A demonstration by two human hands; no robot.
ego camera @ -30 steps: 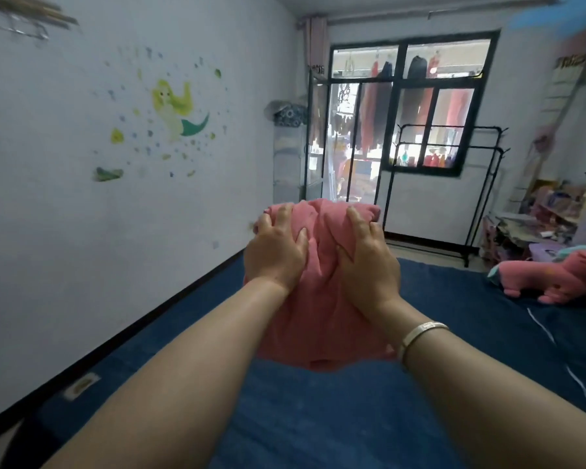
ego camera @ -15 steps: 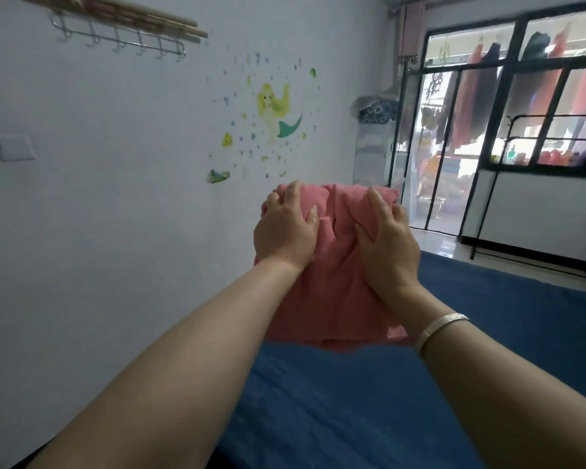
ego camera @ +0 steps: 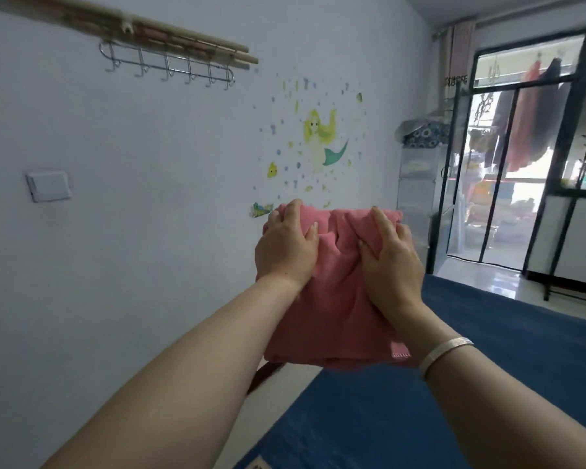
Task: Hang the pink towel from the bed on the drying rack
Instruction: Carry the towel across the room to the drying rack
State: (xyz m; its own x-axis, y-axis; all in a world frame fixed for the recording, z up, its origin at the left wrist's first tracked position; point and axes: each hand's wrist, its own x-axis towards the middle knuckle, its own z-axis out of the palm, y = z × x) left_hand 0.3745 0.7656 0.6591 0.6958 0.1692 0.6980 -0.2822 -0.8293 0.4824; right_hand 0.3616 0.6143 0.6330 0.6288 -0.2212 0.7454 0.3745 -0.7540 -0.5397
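The pink towel (ego camera: 335, 299) hangs folded in the air in front of me, over the near-left edge of the blue bed (ego camera: 454, 384). My left hand (ego camera: 286, 247) grips its upper left part, fingers curled over the top fold. My right hand (ego camera: 386, 255) grips the upper right part the same way. The black drying rack (ego camera: 575, 184) stands at the far right by the window, only its left side in view.
A chrome hook rail (ego camera: 168, 67) with wooden poles (ego camera: 183, 38) above it is fixed high on the left wall. A wall switch (ego camera: 49, 185) sits lower left. White drawers (ego camera: 416, 198) stand in the corner beside the glass door (ego camera: 494, 184).
My view has swung left toward the wall, so the rack and window slid to the right edge and the pink plush toy left the frame. Both hands keep their hold on the towel.
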